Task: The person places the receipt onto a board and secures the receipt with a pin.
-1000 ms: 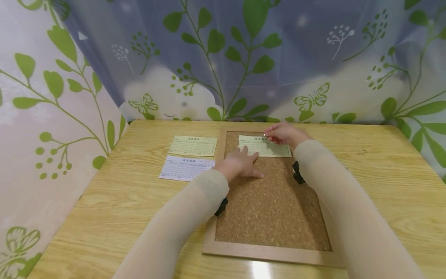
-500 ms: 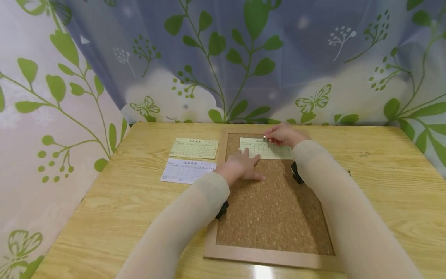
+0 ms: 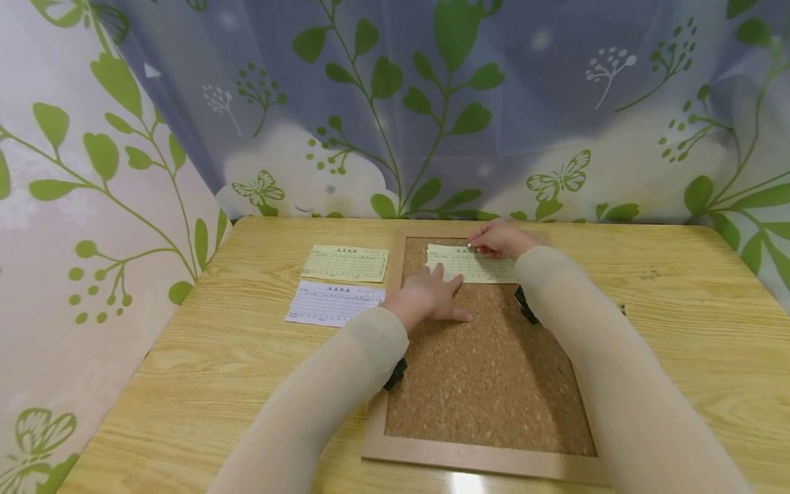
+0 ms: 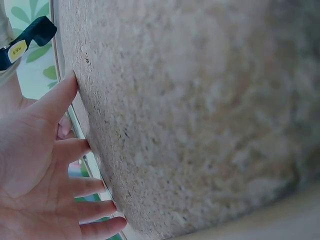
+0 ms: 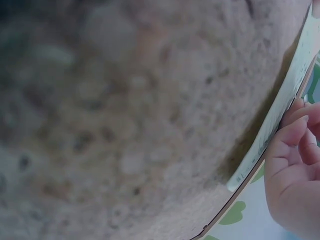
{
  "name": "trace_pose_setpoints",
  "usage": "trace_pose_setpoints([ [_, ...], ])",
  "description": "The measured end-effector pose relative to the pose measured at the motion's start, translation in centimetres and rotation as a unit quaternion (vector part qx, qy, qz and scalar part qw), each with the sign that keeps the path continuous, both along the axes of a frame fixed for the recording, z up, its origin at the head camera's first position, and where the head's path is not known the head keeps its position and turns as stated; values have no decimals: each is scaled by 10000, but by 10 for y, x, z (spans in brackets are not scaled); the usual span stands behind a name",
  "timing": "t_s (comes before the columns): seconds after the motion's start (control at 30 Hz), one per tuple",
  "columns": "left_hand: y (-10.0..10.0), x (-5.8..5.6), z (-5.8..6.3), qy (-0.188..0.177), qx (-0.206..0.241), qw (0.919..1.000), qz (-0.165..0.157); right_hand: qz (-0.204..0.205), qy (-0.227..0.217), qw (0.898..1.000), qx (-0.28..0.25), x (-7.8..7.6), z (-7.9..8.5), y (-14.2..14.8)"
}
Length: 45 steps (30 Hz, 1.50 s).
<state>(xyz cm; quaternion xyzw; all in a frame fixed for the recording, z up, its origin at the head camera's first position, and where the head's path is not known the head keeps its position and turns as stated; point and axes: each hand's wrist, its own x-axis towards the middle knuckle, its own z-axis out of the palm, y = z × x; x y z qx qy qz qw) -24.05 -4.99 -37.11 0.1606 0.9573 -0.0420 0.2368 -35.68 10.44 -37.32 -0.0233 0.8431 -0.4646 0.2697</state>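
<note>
The table (image 3: pixel 216 343) bears a corkboard (image 3: pixel 487 384), yellow slip (image 3: pixel 345 264) and white slip (image 3: pixel 330 302)

The person (image 3: pixel 623 370) wears plain, long cream sleeves (image 3: pixel 308 408), banded cuffs (image 3: pixel 379 333) and black wrist devices (image 3: pixel 526 307), one with a yellow label (image 4: pixel 17 50).

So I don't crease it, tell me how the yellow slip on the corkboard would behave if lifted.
The yellow slip looks thin and papery, so it would probably flop and weigh little. Its near edge casts a shadow on the corkboard, so it may lift easily there.
</note>
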Motion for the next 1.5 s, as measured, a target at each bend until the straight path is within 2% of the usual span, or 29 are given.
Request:
trace_pose_setpoints([
  [0.3, 1, 0, 2, 4, -36, 10000, 2, 177, 475, 9973, 537, -1, -3, -2],
  [0.67, -1, -1, -1, -8, -37, 10000, 34, 399, 811, 9912, 968, -3, -6, -6],
  [1.13, 0, 0, 0, 22, -56, 10000, 7, 528, 906, 9872, 1203, -5, -5, -4],
  [1.5, 0, 0, -2, -3, -37, 10000, 27, 664, 795, 9886, 1095, -4, -4, -2],
])
